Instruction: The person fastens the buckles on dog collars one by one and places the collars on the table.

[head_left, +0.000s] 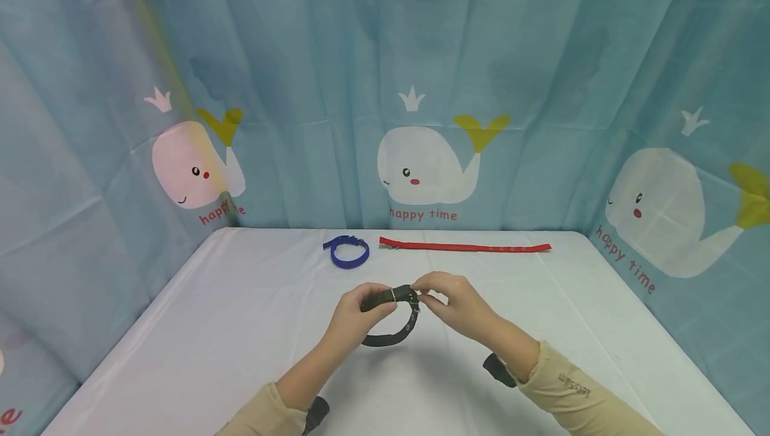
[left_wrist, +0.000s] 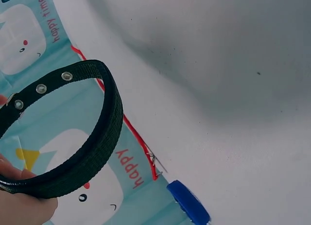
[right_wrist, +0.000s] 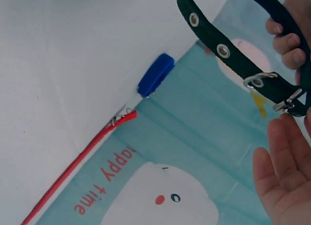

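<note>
A dark green collar, with metal eyelets and a buckle, is closed into a loop above the table. My left hand grips the strap on the loop's left side, thumb in front. At the buckle end, my right hand pinches the collar between thumb and forefinger. Its other fingers are fairly straight in the right wrist view. There, a D-shaped ring hangs beside the buckle, over the eyelets. The left wrist view shows the band arching away from the left fingers.
Toward the back of the white table lie a blue collar, coiled into a ring, and a red collar, stretched out straight. A light blue curtain with whale prints stands behind and at both sides.
</note>
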`<action>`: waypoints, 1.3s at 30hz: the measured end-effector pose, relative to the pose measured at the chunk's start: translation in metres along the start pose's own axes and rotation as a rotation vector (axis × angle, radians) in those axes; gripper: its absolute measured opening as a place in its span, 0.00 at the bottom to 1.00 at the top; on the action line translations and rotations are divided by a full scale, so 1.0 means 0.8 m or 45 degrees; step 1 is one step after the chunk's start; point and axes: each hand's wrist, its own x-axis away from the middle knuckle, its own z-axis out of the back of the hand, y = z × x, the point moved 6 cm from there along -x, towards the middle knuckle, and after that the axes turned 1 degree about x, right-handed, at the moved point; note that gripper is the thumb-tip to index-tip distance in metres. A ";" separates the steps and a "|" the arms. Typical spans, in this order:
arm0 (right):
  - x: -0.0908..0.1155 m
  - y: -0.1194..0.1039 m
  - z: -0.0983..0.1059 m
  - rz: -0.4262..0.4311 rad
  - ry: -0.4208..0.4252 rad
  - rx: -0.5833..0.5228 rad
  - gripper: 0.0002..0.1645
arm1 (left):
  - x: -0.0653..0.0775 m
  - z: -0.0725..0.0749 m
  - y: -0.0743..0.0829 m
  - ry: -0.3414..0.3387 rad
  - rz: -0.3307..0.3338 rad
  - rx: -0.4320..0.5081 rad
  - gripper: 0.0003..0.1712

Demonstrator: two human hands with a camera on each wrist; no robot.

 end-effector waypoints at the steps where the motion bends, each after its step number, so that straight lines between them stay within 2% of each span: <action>1: 0.000 0.000 -0.001 -0.001 0.002 0.001 0.16 | 0.000 0.000 0.000 -0.001 0.002 -0.002 0.15; 19: 0.002 0.000 -0.008 0.021 0.023 -0.013 0.18 | 0.001 0.000 -0.001 -0.002 -0.013 0.015 0.15; 39: 0.003 -0.006 -0.020 0.038 -0.064 -0.031 0.15 | 0.006 0.001 -0.004 -0.013 -0.003 0.033 0.16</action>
